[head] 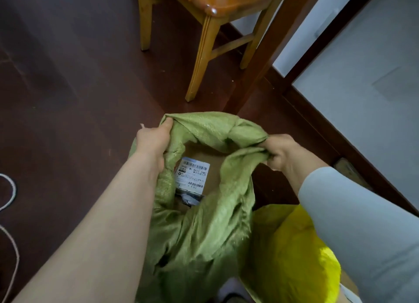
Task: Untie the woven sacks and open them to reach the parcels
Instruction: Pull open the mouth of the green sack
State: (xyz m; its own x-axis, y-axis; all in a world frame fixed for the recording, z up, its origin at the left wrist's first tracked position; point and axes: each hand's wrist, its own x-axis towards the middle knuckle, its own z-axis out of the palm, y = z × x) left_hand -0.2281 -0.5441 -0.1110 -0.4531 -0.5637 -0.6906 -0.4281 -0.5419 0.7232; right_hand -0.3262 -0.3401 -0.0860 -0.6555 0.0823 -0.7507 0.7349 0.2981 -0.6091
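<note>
Progress: green woven sack (204, 234) is untied, left hand (154, 137) and right hand (283, 154) grip its rim spreading the mouth, labelled parcel (192, 174) exposed; yellow sack (294, 257) alongside likely remains.

The woven sack (204, 223) stands on the floor (79, 98) before me, a parcel (192, 175) inside its mouth. My left hand (154, 137) grips the sack's left rim, my right hand (281, 153) its right rim. Behind the sack stands a chair (204, 30), a second sack (294, 257) lies just right of it, and a cord (9, 189) lies well to its left.
</note>
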